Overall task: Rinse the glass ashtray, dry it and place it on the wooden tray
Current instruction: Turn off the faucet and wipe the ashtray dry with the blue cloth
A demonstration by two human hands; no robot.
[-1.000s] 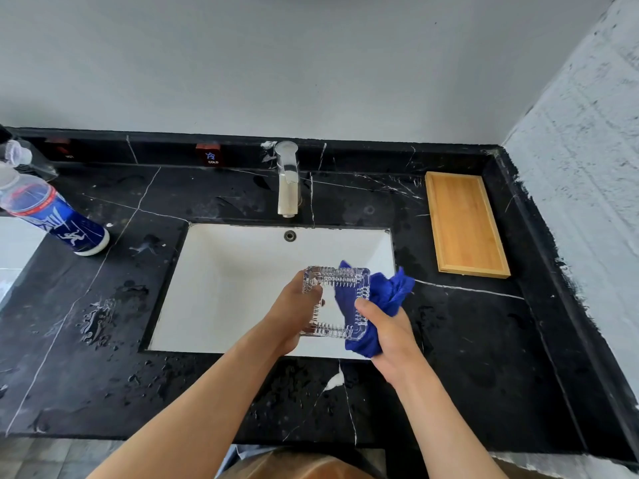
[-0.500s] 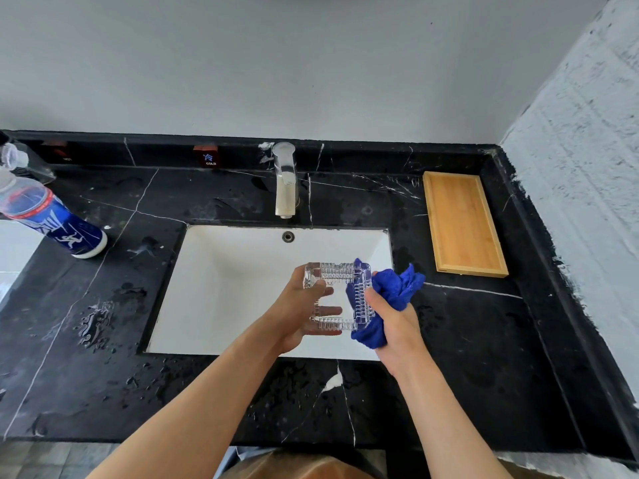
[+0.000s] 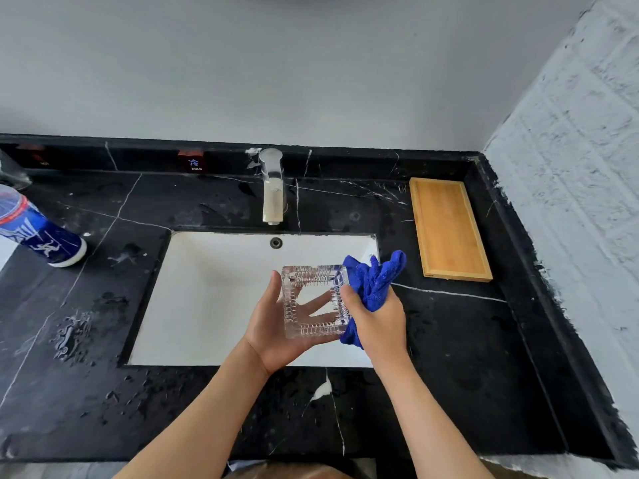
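Both our hands above the sink (image 3: 193,305), left hand (image 3: 276,326) cradling the glass ashtray (image 3: 315,301) from beneath, right hand (image 3: 375,318) gripping a blue cloth (image 3: 373,278) against its side, wooden tray (image 3: 447,229) right of the sink.

You're looking at 2 hands (image 3: 273,326) (image 3: 378,321), 1 glass ashtray (image 3: 314,300), 1 blue cloth (image 3: 375,283), 1 wooden tray (image 3: 447,229), 1 faucet (image 3: 273,186), 1 sink (image 3: 207,299), 1 bottle (image 3: 38,233) w/ blue label.
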